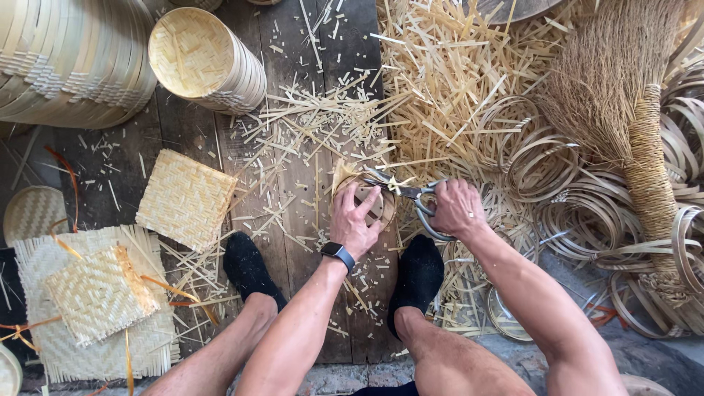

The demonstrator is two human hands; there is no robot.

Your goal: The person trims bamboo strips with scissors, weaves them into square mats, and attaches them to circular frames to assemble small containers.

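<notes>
Bare knees and two black-socked feet frame the dark wooden plank floor. Between them the left hand (a dark smartwatch on its wrist) grips a small round woven bamboo basket, fingers curled over its rim. Just beside it, the right hand closes around grey metal shears, blades touching the basket's edge. Pale bamboo offcuts lie scattered beyond.

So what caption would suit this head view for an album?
Left hand steadies a small round woven bamboo basket while right hand works grey metal shears at its rim.
</notes>
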